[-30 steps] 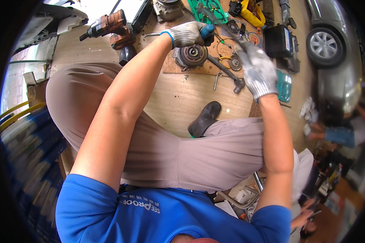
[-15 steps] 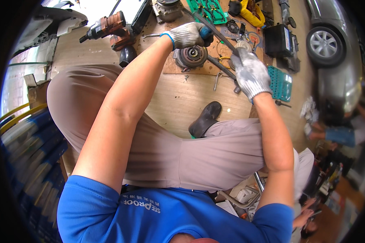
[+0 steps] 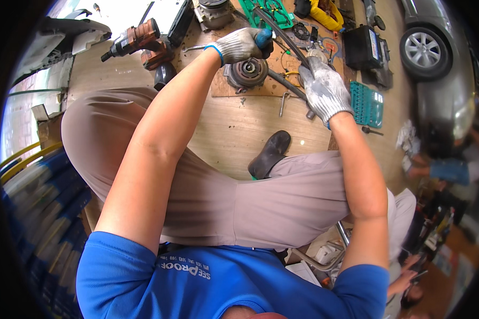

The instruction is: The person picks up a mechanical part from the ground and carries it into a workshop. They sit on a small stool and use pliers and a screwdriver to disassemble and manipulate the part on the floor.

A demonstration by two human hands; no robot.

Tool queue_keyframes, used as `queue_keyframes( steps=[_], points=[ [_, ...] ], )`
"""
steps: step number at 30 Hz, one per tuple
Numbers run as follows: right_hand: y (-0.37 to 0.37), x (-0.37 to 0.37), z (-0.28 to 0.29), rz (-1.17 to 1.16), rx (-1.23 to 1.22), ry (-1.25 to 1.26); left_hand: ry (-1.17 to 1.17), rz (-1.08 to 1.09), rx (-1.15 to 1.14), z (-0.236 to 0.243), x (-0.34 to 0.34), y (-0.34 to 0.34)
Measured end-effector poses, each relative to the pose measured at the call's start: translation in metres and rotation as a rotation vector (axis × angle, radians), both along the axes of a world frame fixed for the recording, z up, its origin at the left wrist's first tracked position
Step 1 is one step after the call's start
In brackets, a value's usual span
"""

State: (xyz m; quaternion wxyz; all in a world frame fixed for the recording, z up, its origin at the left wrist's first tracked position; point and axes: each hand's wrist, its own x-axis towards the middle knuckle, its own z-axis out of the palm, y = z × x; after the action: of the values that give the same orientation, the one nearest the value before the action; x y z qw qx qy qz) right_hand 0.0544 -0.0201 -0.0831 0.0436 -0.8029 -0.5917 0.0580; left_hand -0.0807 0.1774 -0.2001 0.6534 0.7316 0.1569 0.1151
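My left hand [image 3: 240, 45], in a white knit glove with a blue cuff, is closed above the wooden board. A blue piece [image 3: 263, 37] shows at its fingers; its kind I cannot make out. A long dark bar [image 3: 283, 36] runs diagonally just right of this hand. My right hand [image 3: 325, 89], also gloved, is closed around the bar's near end. Below the left hand lies a round metal pulley-like part [image 3: 247, 73]. A dark rod [image 3: 286, 84] with a socket-like end lies on the board, passing under my right hand. Nearby is a small wrench [image 3: 284, 104].
An orange-black impact driver [image 3: 137, 40] stands at left. A metal motor-like part [image 3: 216, 15], a green tool case [image 3: 250, 7] and a yellow container [image 3: 325, 14] are at the back. On the right are a black battery [image 3: 363, 47], a teal socket case [image 3: 367, 105] and a parked car [image 3: 446, 95].
Both hands have shifted slightly left, the bar moving with them. The blue piece at my left fingers shows more plainly. The surroundings are shifted slightly by head movement.
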Motion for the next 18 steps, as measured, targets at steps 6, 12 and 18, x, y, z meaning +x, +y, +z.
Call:
queue_keyframes(
  steps=[6, 12, 18],
  points=[
    [0.002, 0.009, 0.007, -0.018, 0.154, 0.035, 0.029, 0.104, 0.007, 0.002, -0.004, -0.004],
    [0.002, 0.023, 0.019, -0.013, 0.239, 0.057, 0.075, 0.354, -0.093, -0.007, -0.021, -0.005],
    [0.005, 0.027, 0.027, 0.243, 0.262, -0.171, -0.011, 0.472, -0.084, -0.022, -0.030, -0.010]
  ],
)
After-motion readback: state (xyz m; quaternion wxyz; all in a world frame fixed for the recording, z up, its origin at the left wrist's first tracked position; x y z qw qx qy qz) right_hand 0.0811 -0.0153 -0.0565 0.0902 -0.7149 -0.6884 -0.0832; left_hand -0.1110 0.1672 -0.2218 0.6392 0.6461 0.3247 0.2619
